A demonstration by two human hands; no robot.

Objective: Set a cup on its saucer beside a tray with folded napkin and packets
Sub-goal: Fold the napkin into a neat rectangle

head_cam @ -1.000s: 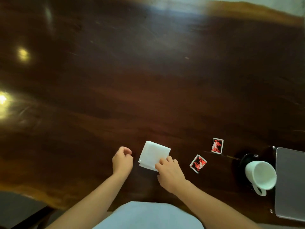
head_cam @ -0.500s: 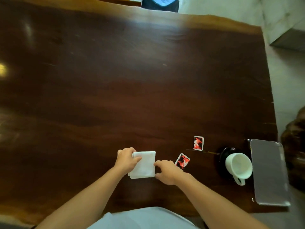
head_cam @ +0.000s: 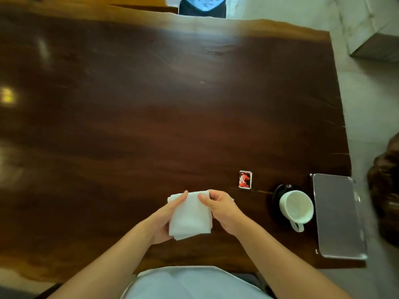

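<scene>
A folded white napkin (head_cam: 190, 214) is held up off the dark wooden table (head_cam: 151, 117) near its front edge. My left hand (head_cam: 166, 221) supports it from the left and below, and my right hand (head_cam: 220, 208) pinches its right edge. A red and black packet (head_cam: 245, 179) lies flat to the right of my hands. Only a white corner of a second packet shows behind my right hand. Further right a white cup (head_cam: 296, 207) rests on a black saucer (head_cam: 280, 189), handle toward me. A grey metal tray (head_cam: 336, 214) lies at the table's right end.
The table's right edge runs just past the tray, with pale floor beyond. A dark carved wooden object (head_cam: 386, 186) stands off the table at the far right. A dark seat with a pale blue cushion (head_cam: 201, 5) is behind the far edge.
The napkin has been lifted off the table, with both hands now holding it. The view has shifted so that the table's right end and the whole tray are in sight.
</scene>
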